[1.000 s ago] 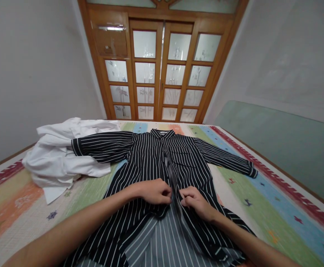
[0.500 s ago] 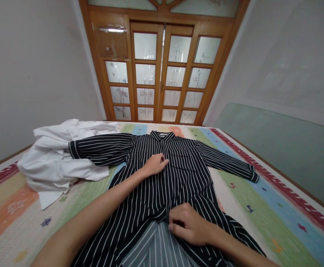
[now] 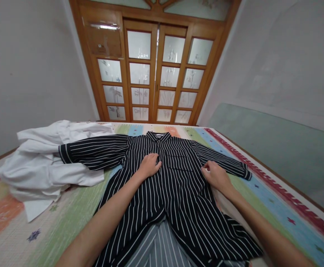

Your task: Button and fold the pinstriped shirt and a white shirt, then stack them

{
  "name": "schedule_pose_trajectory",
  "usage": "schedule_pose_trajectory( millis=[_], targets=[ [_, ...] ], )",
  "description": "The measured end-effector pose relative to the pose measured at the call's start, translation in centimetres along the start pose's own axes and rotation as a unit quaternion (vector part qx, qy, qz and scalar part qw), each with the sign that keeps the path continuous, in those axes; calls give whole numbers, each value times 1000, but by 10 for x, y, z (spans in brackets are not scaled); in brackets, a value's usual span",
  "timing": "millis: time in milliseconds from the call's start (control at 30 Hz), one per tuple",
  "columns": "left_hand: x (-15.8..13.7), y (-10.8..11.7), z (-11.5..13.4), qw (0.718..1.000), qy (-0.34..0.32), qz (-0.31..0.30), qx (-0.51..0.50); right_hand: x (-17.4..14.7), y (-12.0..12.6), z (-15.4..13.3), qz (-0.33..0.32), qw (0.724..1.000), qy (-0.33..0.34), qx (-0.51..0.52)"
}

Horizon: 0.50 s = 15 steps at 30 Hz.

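Note:
A black long-sleeved shirt with white stripes [image 3: 178, 189] lies front up, collar at the far end and sleeves spread to both sides. Its lower front parts, showing the greyish striped inner side [image 3: 162, 244]. My left hand [image 3: 150, 165] rests on the chest beside the button placket, fingers stretched out and thumb apart. At the shirt's right side, just below the sleeve, my right hand [image 3: 215, 175] has its fingers curled and pinched at the fabric edge. How much cloth it holds is partly hidden by the fingers.
A crumpled white cloth [image 3: 45, 167] lies at the left, under the shirt's left cuff. Beneath everything is a colourful striped bed cover [image 3: 75, 211]. A pale green headboard-like panel [image 3: 262, 126] runs along the right, and wooden glazed doors [image 3: 153, 74] stand beyond the far edge.
My right hand has moved from the parted lower front up and right to the shirt's side below the sleeve. The left hand stays near the placket, its fingers now straighter. The view has shifted slightly.

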<state>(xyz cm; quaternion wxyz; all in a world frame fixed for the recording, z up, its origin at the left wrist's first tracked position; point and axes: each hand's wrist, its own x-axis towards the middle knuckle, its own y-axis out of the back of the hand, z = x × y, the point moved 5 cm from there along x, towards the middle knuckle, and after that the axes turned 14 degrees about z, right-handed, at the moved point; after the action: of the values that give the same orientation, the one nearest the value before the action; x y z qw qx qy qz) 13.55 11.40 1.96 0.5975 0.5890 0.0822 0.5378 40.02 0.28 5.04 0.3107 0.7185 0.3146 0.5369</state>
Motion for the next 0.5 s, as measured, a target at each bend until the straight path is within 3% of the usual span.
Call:
schedule_pose_trajectory(
  millis=[100, 267, 433, 500],
  targets=[
    [1, 3, -1, 1000, 21, 2, 2, 9, -20, 26, -51, 998, -41, -10],
    [1, 1, -3, 1000, 5, 2, -22, 12, -35, 27, -85, 975, -90, 183],
    [-1, -5, -3, 1000, -13, -13, -20, 5, -40, 21, -105, 862, -306, 391],
    [-1, -5, -2, 1000, -16, -11, -7, 2, -39, 19, -117, 844, -336, 401]
  ],
)
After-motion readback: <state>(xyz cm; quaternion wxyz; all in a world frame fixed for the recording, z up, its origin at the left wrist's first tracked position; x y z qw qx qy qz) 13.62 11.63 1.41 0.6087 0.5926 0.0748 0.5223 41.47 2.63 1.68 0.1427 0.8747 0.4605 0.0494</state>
